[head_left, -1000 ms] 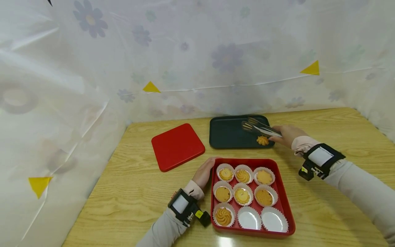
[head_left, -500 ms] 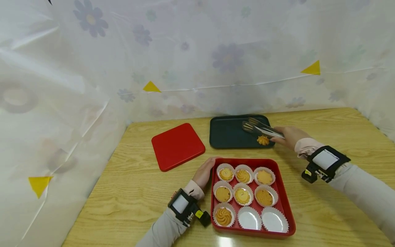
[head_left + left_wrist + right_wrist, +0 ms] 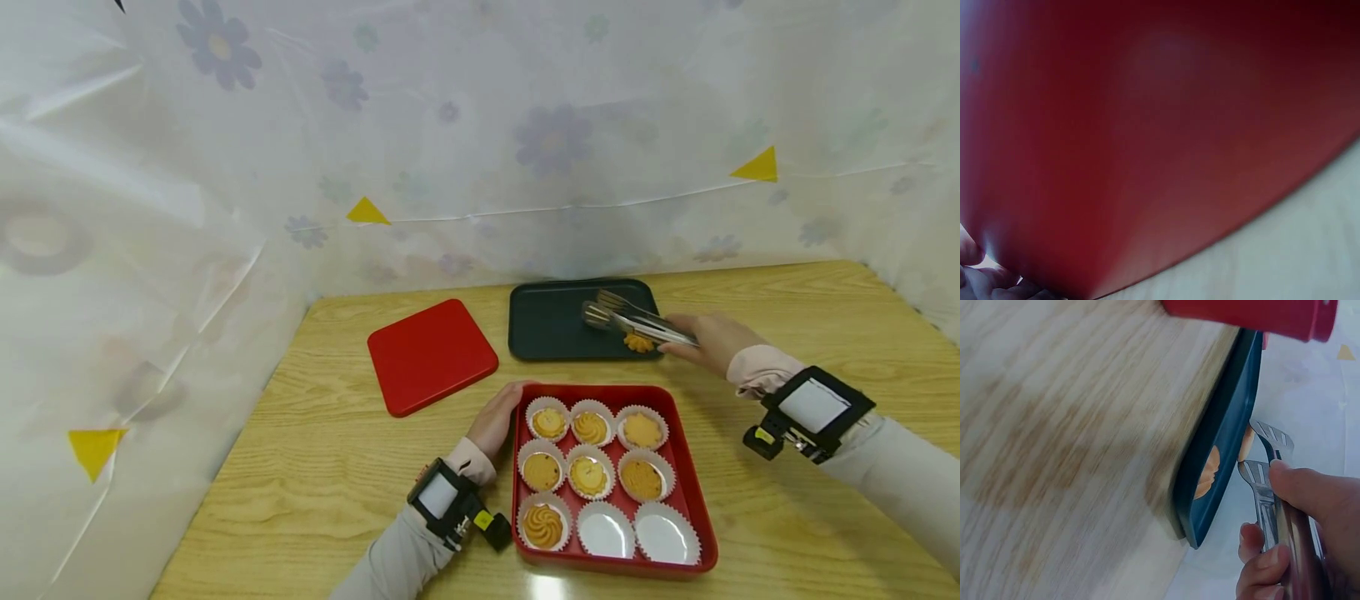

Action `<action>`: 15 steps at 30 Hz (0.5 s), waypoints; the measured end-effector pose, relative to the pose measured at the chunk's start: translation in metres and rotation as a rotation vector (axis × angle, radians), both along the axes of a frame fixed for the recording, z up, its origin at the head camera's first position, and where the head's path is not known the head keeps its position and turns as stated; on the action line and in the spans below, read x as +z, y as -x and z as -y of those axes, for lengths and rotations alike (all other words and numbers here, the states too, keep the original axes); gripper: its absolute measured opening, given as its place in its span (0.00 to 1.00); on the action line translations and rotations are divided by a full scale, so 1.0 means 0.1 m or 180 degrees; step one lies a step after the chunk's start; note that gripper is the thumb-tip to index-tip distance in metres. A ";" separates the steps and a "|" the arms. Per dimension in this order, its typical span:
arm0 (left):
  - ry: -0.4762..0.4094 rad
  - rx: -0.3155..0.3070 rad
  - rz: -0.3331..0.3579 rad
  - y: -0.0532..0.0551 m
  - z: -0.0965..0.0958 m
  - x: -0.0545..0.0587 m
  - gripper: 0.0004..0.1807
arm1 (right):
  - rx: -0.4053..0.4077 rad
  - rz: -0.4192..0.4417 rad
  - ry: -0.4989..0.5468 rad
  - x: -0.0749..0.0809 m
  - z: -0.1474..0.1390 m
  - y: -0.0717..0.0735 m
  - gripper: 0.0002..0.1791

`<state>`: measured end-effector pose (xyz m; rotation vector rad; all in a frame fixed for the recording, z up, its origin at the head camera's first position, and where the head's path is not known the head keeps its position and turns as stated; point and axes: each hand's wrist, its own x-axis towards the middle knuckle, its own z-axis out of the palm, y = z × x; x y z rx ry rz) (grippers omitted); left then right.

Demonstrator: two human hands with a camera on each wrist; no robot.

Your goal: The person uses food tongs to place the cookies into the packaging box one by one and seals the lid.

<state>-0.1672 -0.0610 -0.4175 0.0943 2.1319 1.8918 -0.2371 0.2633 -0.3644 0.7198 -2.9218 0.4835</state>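
My left hand (image 3: pixel 492 423) holds the back left corner of a red square box (image 3: pixel 693 492), its fingers bending round the corner. Inside, white paper cups hold several cookies (image 3: pixel 588 476); two front cups (image 3: pixel 606 530) have none. In my right hand (image 3: pixel 716 340) is a pair of metal serving tongs (image 3: pixel 637 320), slotted heads over a dark green tray (image 3: pixel 543 329). A ridged cookie (image 3: pixel 638 342) lies at the tray's front right, partly covered by the tongs. In the right wrist view, a thin tan edge (image 3: pixel 1246 442) shows between the tong heads; whether they grip it, I cannot tell.
A red square lid (image 3: pixel 432 357) lies on the wooden table (image 3: pixel 337 467), left of the tray. Behind the tray rises a flowered plastic sheet (image 3: pixel 465 150) with yellow triangles. The box wall (image 3: pixel 1147 137) fills most of the left wrist view.
My right hand has shifted slightly right and toward me. The tongs have swung lower, and their arms now cover part of the ridged cookie. The left hand and box have stayed put.
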 end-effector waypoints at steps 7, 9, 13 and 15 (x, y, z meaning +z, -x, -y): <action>-0.0013 -0.0015 -0.0032 -0.01 0.01 0.00 0.23 | -0.0003 0.0017 0.0035 0.05 0.04 -0.16 0.26; -0.0014 -0.0019 -0.0033 0.00 0.00 -0.01 0.23 | -0.0031 0.0065 0.0011 0.08 0.05 -0.22 0.27; -0.0030 -0.0010 0.0003 0.00 0.01 -0.01 0.23 | -0.0031 0.0107 0.0010 0.11 0.08 -0.32 0.28; -0.0049 -0.0003 0.0025 0.01 0.01 -0.01 0.23 | -0.0019 0.0111 0.0006 0.12 0.09 -0.38 0.27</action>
